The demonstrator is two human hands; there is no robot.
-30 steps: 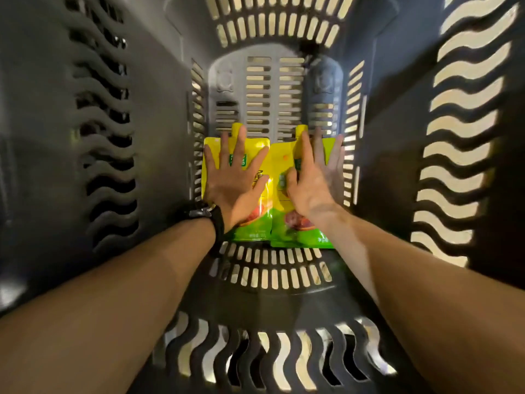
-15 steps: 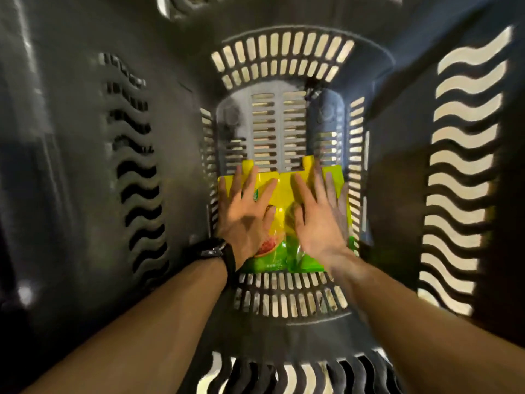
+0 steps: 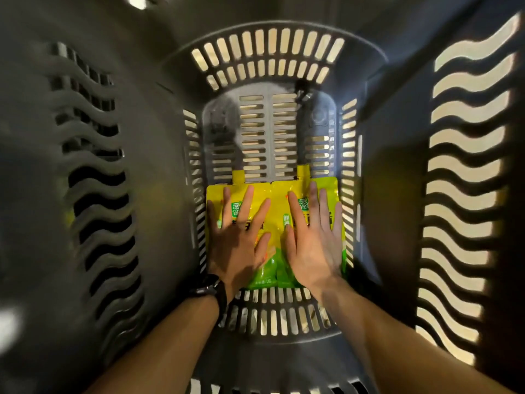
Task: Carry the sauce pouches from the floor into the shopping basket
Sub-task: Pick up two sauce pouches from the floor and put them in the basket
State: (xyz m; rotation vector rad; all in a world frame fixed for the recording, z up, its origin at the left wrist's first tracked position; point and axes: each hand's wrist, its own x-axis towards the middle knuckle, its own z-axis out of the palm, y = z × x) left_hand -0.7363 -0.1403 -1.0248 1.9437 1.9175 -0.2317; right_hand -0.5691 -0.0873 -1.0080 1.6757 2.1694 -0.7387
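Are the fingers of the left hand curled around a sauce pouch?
No, the left hand lies flat on the left sauce pouch with its fingers straight and spread.

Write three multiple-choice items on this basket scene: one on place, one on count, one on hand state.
1. Where do the sauce pouches lie? A) on the basket floor B) hung on a wall C) beside the basket
2. How many pouches show? A) one B) two C) four
3. How are the left hand and right hand? A) fists B) flat, fingers straight C) pinching corners
Key: 1 A, on its slotted bottom; 2 B, two lie side by side; 3 B, spread fingers rest on them.
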